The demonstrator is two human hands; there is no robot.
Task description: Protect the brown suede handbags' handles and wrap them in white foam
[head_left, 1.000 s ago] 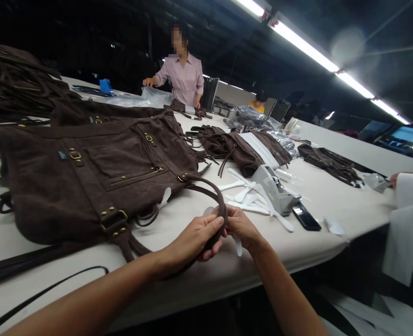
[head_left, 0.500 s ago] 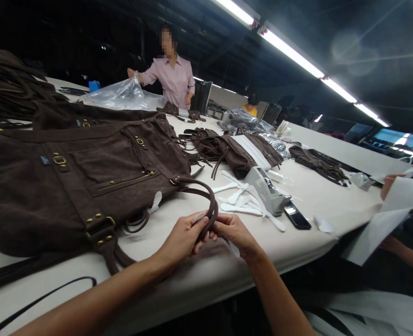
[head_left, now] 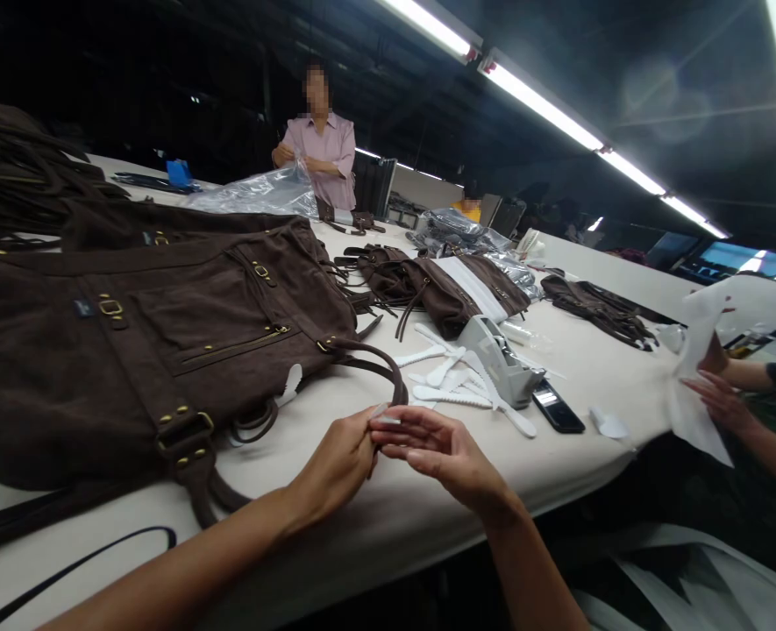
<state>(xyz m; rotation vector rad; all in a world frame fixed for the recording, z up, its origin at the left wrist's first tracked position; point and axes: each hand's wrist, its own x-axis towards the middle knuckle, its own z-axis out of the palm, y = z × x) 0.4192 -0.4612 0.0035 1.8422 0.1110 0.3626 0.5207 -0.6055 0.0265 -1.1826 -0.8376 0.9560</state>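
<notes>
A large dark brown bag (head_left: 183, 350) with brass buckles and a front zip lies on the table at the left. Its looped handles (head_left: 388, 372) reach toward me. My left hand (head_left: 341, 460) is closed around these handles near the table's front edge. Between my hands shows a small bit of a white strip (head_left: 388, 420), mostly hidden by fingers. My right hand (head_left: 444, 447) has its fingers stretched out, their tips against the handles and the white bit. Several white notched plastic strips (head_left: 453, 394) lie loose beyond my hands. Another white strip (head_left: 291, 383) pokes out beside the bag.
A grey tape dispenser (head_left: 502, 364) and a black phone (head_left: 557, 406) sit right of the strips. More brown bags (head_left: 453, 289) lie farther back. Across the table a person (head_left: 325, 153) handles clear plastic (head_left: 262, 191). At right, another person's hands (head_left: 722, 399) hold white paper (head_left: 696, 350).
My right hand's fingers have straightened from a pinch at the handles. The handle loop has sunk lower in my left hand. The co-worker at right has raised the white paper; the far person's hands came together.
</notes>
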